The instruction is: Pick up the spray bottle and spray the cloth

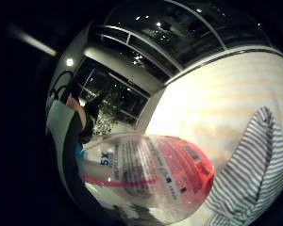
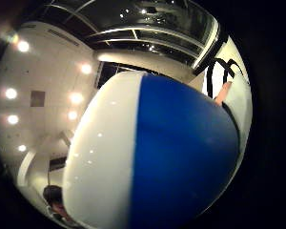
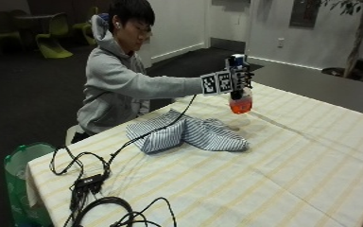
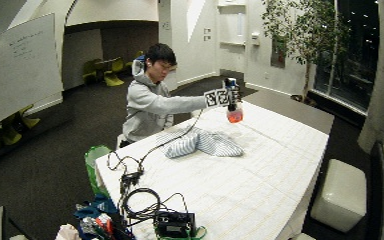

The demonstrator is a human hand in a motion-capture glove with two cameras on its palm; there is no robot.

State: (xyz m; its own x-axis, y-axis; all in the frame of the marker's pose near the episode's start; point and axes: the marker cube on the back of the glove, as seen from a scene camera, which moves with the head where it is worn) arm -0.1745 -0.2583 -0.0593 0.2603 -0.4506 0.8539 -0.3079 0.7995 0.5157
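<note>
Striped tablecloth (image 3: 282,165) covers the table. Gloved right hand (image 3: 239,78) grasps the spray bottle (image 3: 240,101), raised clear above it; striped cloth (image 3: 187,132) lies nearby.

Striped tablecloth (image 3: 282,161); green bin (image 3: 18,163) beside table; potted tree (image 4: 298,35)

Bottle (image 3: 240,101) above table (image 3: 307,156), beside cloth (image 3: 187,134)

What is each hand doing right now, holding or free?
Right hand: grips the spray bottle, lifted off the table, beyond the striped cloth.
Other hand: not visible, cannot be told.
</note>
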